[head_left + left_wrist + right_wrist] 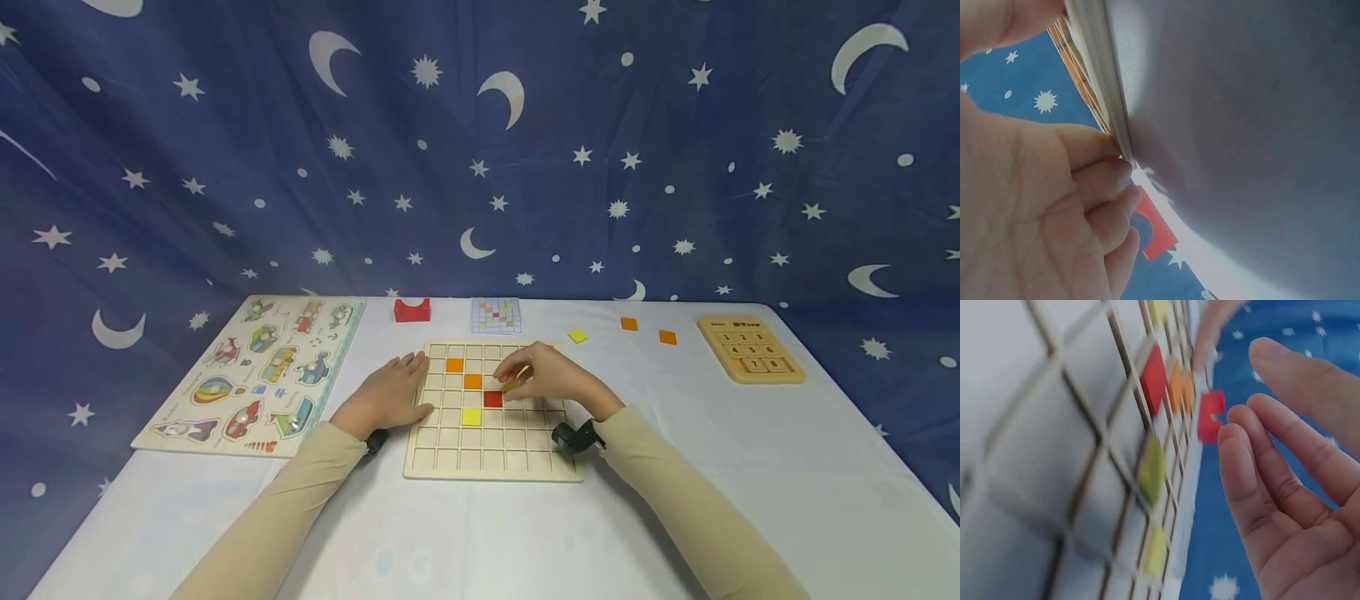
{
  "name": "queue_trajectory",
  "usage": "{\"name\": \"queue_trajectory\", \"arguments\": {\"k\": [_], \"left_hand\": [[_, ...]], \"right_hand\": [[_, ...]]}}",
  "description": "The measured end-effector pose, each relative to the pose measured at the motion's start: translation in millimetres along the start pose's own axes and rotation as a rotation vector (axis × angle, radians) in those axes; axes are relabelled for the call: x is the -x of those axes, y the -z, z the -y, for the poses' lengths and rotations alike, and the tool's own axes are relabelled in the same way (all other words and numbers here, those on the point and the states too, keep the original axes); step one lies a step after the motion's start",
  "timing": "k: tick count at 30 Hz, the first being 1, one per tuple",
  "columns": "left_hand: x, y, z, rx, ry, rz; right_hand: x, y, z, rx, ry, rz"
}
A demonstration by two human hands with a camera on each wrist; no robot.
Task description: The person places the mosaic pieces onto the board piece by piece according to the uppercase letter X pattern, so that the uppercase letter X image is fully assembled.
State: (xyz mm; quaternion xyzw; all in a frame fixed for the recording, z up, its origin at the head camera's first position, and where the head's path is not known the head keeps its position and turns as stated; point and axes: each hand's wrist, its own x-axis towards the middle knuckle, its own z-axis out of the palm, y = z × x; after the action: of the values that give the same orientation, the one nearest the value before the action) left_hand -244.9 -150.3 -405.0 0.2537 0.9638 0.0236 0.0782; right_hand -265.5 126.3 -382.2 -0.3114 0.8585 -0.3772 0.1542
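A pale wooden grid board (444, 460) lies on the table in the head view. On it are orange tiles (454, 365), a red tile (492, 399) and a yellow tile (471, 417). My left hand (386, 396) rests against the board's left edge, its fingertips (1124, 167) right at the rim in the left wrist view. Over the upper right of the grid hovers my right hand (551, 372), thumb and fingers apart and holding nothing in the right wrist view. Close by it are two yellow tiles (1152, 469), partly covered by this hand from above.
Behind the board stand a red notched block (412, 312) and a small pattern card (496, 316). Loose yellow (577, 335) and orange tiles (629, 323) lie at the back right, near a wooden number puzzle (750, 350). A picture puzzle board (187, 396) occupies the left.
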Motion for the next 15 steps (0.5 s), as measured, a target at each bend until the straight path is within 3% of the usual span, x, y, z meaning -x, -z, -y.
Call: {"name": "queue_trajectory", "arguments": {"k": [7,15], "left_hand": [[0.9,0.5,-0.6,0.000,0.005,-0.009],[0.7,1.3,-2.1,0.008,0.007,-0.006]], "right_hand": [[19.0,35,-14,-0.053,-0.068,-0.100],[30.5,69,-41,-0.035,-0.101,-0.204]]}}
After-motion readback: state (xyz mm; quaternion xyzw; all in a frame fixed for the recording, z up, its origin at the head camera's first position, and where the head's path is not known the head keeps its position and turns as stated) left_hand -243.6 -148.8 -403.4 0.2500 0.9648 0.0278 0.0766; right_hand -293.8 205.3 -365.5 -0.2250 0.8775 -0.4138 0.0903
